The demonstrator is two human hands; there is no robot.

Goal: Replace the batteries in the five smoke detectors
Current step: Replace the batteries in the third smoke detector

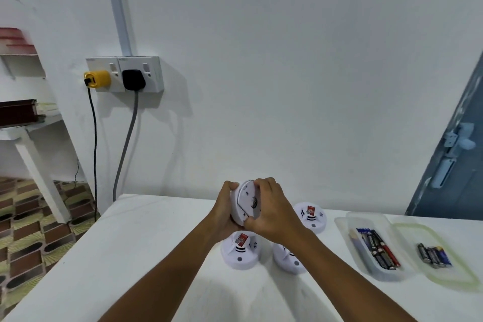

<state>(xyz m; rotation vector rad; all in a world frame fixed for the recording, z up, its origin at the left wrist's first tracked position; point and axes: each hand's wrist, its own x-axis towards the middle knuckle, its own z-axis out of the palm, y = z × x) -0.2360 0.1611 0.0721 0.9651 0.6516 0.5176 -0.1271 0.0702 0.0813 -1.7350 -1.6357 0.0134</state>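
I hold one detector (245, 201) up over the surface (146, 243), my left hand (224, 210) curled round its body, my right hand (271, 213) clamped on the back plate at the rim. It looks a light, stiff plastic shell, smooth enough to slip, so I judge the rim the best hold for twisting; thin tabs could snap. Three more detectors (240, 253) sit below my wrists. Batteries (376, 248) lie in a clear tub (342, 227), others on its lid (460, 272) beside it. Behind: white wall, sockets (125, 74), blue door (452, 165).
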